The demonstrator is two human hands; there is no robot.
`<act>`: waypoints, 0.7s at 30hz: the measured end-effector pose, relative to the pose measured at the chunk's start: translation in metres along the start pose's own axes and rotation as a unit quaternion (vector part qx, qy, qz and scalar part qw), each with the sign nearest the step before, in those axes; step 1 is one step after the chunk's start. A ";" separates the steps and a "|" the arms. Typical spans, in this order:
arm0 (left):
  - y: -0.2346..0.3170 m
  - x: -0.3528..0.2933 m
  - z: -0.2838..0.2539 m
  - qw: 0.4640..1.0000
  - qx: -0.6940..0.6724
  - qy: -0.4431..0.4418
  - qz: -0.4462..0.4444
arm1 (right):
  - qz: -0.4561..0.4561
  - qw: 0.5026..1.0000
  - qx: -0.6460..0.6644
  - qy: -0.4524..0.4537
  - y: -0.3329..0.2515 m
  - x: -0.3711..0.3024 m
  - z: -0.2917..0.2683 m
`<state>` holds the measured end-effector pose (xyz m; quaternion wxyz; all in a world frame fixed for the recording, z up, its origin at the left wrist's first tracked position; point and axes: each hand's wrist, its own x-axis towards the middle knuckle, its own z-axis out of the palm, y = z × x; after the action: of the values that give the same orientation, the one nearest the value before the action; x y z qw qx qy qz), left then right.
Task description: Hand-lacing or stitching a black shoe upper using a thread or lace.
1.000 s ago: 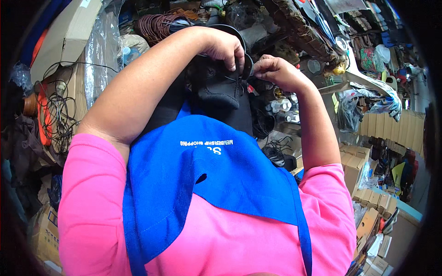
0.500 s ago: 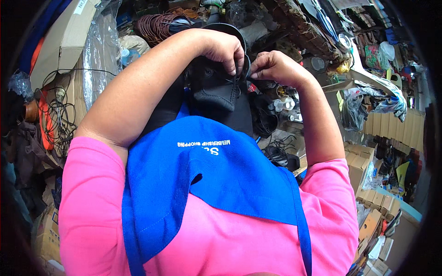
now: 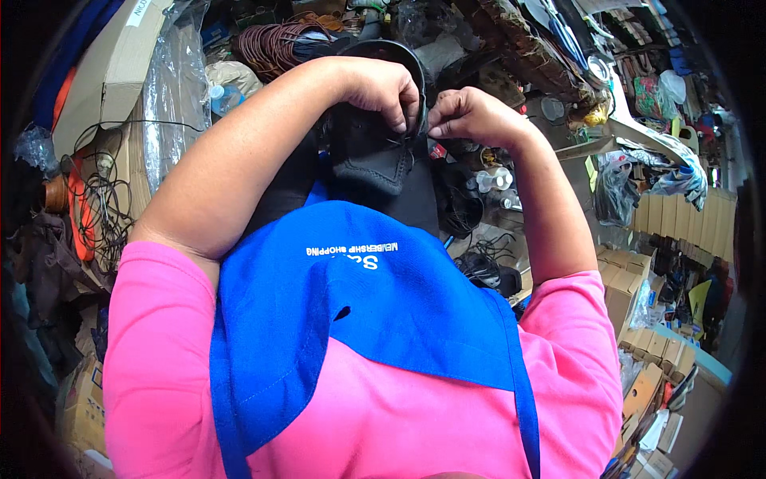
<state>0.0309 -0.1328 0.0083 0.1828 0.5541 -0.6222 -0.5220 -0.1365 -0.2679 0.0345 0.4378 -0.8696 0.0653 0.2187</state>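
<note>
A black shoe point(image 3: 369, 164) with stitching along its edge rests on my lap, its rounded end toward me and a curved dark rim at the far end. My left hand point(image 3: 391, 94) bends over the shoe from the left. Its fingers are pinched together and point down at the shoe's right edge; what lies between them is hidden. Just right of that edge, my right hand point(image 3: 472, 118) is closed in a pinch, thumb against forefinger. Anything thin between those fingertips is too small to make out. The two hands are a short gap apart.
A blue apron point(image 3: 359, 295) covers my front. Beyond the shoe lies a coil of brown cord point(image 3: 275, 49). At the left are a cardboard box point(image 3: 100, 76) and tangled black wire point(image 3: 104, 203). Small clear bottles point(image 3: 493, 180) and cardboard boxes point(image 3: 622, 279) crowd the right side.
My right fingertips have moved slightly left, closer to the shoe's edge. The shoe has shifted a little, and my left hand stays almost in place, still pinched.
</note>
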 end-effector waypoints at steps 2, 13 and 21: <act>0.001 -0.002 0.000 1.000 -0.027 -0.006 0.004 | -0.010 1.000 0.022 0.006 0.007 -0.001 0.002; -0.009 0.003 0.005 0.998 -0.068 0.003 0.005 | -0.074 0.987 -0.130 0.060 -0.009 -0.003 0.000; -0.009 0.001 0.006 0.996 -0.089 -0.001 0.023 | -0.081 0.979 -0.171 0.074 -0.011 -0.003 -0.001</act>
<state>0.0301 -0.1294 -0.0016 0.2427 0.5206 -0.5861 -0.5715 -0.1357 -0.2619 0.0446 0.2929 -0.9479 -0.0118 0.1251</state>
